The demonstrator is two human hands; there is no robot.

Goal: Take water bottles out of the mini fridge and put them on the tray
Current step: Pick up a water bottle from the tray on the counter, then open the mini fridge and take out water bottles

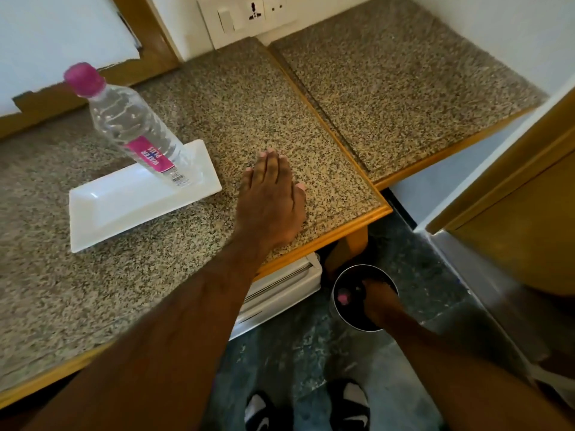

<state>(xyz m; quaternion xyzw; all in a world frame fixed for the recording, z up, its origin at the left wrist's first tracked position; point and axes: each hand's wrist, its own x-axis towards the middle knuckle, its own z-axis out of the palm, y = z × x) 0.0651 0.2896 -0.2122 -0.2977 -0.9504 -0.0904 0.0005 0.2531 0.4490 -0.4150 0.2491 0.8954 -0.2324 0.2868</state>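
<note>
One bottle (pixel 137 129) stands upright on the tray (pixel 102 209), at the tray's 2 o'clock end, pink cap on. The tray sits on the table (pixel 311 126), off toward 9 o'clock from frame centre.

Left hand (pixel 272 197) lies flat on the table, palm down, fingers together and stretched out, holding nothing. It is just beside the tray's right edge, not touching it, and near the table's front edge.

Right hand (pixel 378 301) reaches down at 5 o'clock, below table level, over a round dark bin (pixel 345 301). Blurred; cannot tell whether it is spread or closed, or carrying anything. A small pink thing shows inside the bin; what it is, unclear.

Fridge (pixel 280 293): a white edge shows under the table lip, likely its top or door. No second bottle in view.

Risks, as judged:
- The bottle is tall and sits close to the tray's end; a second bottle set down hard beside it could tip it.
- The left hand sliding toward 9 o'clock could nudge the tray.
- The low reach is partly blind; a wet bottle may slip.
</note>
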